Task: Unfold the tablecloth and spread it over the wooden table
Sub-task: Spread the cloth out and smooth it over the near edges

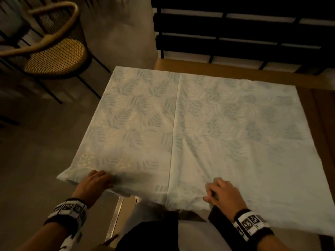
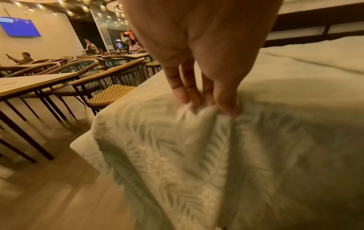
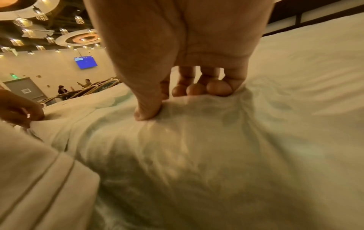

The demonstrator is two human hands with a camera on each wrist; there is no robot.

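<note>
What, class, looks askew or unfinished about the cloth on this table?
The tablecloth sits off-centre: its left part overhangs the table's left side, while bare wooden table shows along the far and right edges. It bunches where the left hand and right hand pinch its near edge.

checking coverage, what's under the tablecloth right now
The wooden table shows as a bare strip past the leaf-print tablecloth at its far and right edges. Both hands grip the near edge. The tabletop beneath is covered.

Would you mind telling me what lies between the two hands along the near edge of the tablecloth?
Only tablecloth: between the left hand and right hand runs a lengthwise fold line, plainest in the head view.
</note>
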